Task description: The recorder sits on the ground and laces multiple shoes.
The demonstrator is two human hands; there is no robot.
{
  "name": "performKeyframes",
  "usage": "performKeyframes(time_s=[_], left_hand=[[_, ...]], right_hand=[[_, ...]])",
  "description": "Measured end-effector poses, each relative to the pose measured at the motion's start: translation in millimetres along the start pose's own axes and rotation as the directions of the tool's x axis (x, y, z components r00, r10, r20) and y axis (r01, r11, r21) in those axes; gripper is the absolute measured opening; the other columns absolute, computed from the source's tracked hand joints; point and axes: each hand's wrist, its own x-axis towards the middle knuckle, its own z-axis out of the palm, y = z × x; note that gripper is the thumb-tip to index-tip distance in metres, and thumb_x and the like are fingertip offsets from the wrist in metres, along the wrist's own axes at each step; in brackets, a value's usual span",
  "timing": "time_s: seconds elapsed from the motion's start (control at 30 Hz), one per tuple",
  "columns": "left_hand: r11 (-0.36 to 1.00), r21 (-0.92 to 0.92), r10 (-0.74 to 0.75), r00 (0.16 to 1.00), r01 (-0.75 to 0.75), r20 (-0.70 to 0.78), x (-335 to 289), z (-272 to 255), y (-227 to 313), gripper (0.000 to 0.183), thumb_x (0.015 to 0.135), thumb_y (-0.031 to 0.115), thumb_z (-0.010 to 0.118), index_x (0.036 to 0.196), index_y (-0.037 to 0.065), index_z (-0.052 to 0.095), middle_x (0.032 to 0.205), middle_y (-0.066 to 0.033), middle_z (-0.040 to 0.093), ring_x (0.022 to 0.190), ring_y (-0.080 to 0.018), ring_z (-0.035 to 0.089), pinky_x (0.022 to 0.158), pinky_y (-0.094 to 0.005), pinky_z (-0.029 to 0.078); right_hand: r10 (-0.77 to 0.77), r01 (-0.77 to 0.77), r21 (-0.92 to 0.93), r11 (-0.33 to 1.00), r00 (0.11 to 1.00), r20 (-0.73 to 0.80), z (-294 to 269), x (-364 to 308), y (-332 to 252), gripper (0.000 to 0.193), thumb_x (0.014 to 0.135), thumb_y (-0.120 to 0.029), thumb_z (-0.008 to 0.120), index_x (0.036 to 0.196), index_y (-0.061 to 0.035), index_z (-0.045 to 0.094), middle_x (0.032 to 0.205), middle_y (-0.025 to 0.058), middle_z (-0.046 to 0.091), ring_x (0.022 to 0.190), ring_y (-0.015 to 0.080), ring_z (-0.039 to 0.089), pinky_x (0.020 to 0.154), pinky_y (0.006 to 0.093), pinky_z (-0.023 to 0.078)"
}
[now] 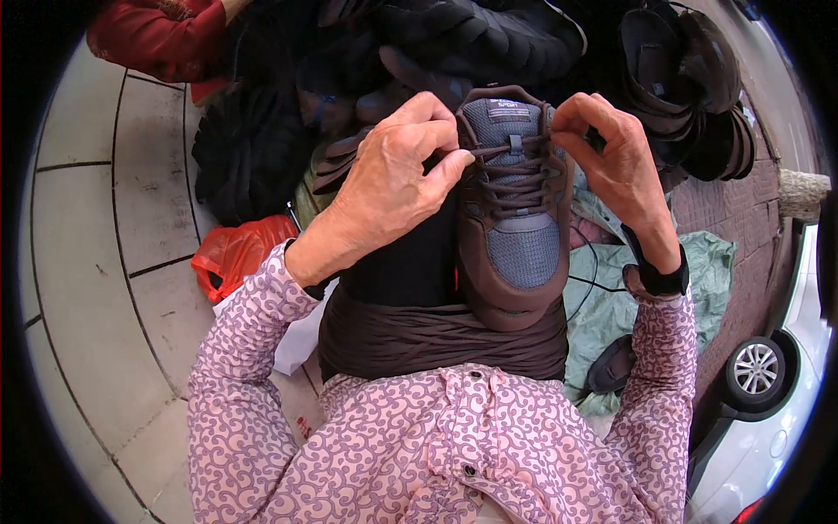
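Note:
A brown sneaker point(524, 253) with a blue-grey mesh tongue and toe rests on my lap, its toe toward me. Dark brown shoelaces point(513, 188) criss-cross up its front. At the left side of the collar, my left hand point(397, 166) pinches a lace between thumb and fingers. My right hand point(607, 140) is closed in a pinch at the shoe's upper right edge, by the top eyelets; the lace end in its fingertips is barely visible. Across my thighs lies dark brown gathered cloth point(428, 341).
Piles of dark shoes point(480, 39) lie beyond my knees, with more stacked shoes point(676, 79) at the far right. A red plastic bag point(236, 258) sits on the tiles to my left. Green sheeting point(698, 271) and a single dark shoe point(611, 365) lie right, near a white car point(786, 437).

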Motion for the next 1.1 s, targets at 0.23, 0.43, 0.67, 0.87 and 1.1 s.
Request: performKeyframes(time_s=[0.23,0.43,0.67,0.87,1.1], left_hand=[[0.778,-0.465,-0.355,0.906,0.422,0.229,-19.4,-36.7,-8.4,0.021,0.099,0.012,0.06,0.087,-0.004,0.063,0.089,-0.0026,0.061,0.074,-0.0073,0.061,0.069,-0.0211,0.046],[0.998,0.03,-0.047,0.999,0.047,0.015,-41.5,-40.4,-15.9,0.012,0.084,-0.003,0.069,0.078,-0.003,0.059,0.089,-0.0098,0.06,0.068,-0.0219,0.064,0.06,-0.0295,0.047],[0.954,0.283,0.131,0.988,-0.101,-0.087,-25.2,-40.2,-31.9,0.014,0.087,-0.001,0.068,0.08,-0.004,0.056,0.088,-0.0116,0.058,0.067,-0.0238,0.061,0.058,-0.0316,0.045],[0.799,-0.236,-0.468,0.819,0.553,0.333,-42.0,-77.9,-31.4,0.03,0.102,0.024,0.059,0.087,0.0,0.066,0.08,0.0001,0.061,0.068,-0.0049,0.054,0.06,-0.0208,0.042],[-0.274,-0.962,-0.528,0.832,0.024,0.171,-85.0,-119.1,-42.8,0.015,0.107,0.013,0.051,0.104,-0.002,0.053,0.111,-0.0053,0.052,0.079,-0.008,0.055,0.068,-0.0241,0.047]], right_hand=[[0.002,0.004,-0.109,0.994,0.999,0.05,-13.4,-7.0,6.6,0.014,0.085,0.0,0.071,0.099,0.001,0.072,0.086,0.0144,0.068,0.079,0.0254,0.066,0.071,0.0355,0.052],[0.053,-0.041,-0.144,0.989,0.995,0.079,-16.8,-22.3,22.7,0.013,0.085,-0.001,0.071,0.097,0.0026,0.071,0.089,0.0141,0.067,0.08,0.0273,0.066,0.07,0.0369,0.052],[0.014,-0.021,-0.252,0.967,0.999,-0.029,-3.0,-30.4,38.7,0.008,0.091,-0.007,0.067,0.096,0.0001,0.068,0.079,0.0084,0.064,0.066,0.0257,0.062,0.06,0.0343,0.047],[0.546,-0.525,0.309,0.793,0.838,0.025,0.9,-43.1,44.3,0.02,0.099,-0.019,0.067,0.094,-0.0003,0.067,0.078,0.0067,0.071,0.063,0.0148,0.066,0.058,0.0309,0.05],[0.739,-0.132,0.988,0.075,0.673,0.033,9.1,-39.3,73.4,0.014,0.099,-0.018,0.066,0.105,-0.0046,0.066,0.099,0.0098,0.072,0.091,0.0206,0.069,0.087,0.0387,0.056]])
